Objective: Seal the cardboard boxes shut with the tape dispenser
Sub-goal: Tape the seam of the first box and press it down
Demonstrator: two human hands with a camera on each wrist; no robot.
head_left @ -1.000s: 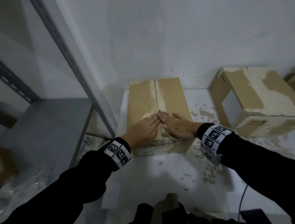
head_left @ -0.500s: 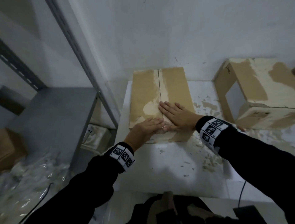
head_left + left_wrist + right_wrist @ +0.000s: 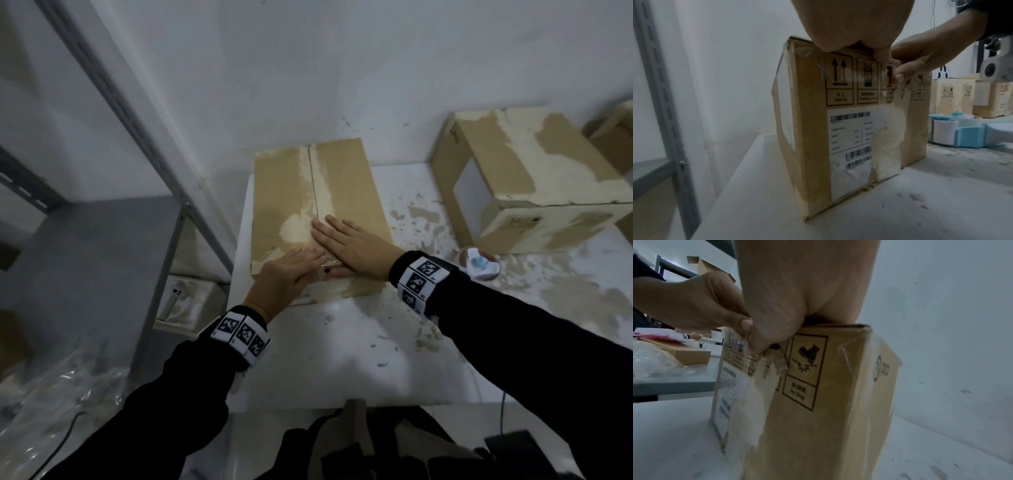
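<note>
A brown cardboard box (image 3: 346, 192) stands at the back left of the white table (image 3: 342, 359), its top flaps closed along a centre seam. My right hand (image 3: 346, 240) lies flat on the top beside the seam, and its thumb (image 3: 900, 76) presses clear tape onto the front face. My left hand (image 3: 291, 270) lies flat across the near top edge with straight fingers, its thumb (image 3: 746, 324) at that edge. A white and blue tape dispenser (image 3: 479, 265) rests on the table to the right of my right wrist, and neither hand touches it.
A second, scuffed cardboard box (image 3: 534, 178) stands at the back right, with another box (image 3: 613, 137) behind it. A grey metal shelf (image 3: 85, 240) and its upright post flank the table's left side. Crumpled clear plastic (image 3: 51, 394) lies low on the left. Torn paper scraps litter the table.
My left hand has slid from the box top beside the seam back to the near top edge. The right hand stays flat on the top. The tape dispenser has come into view.
</note>
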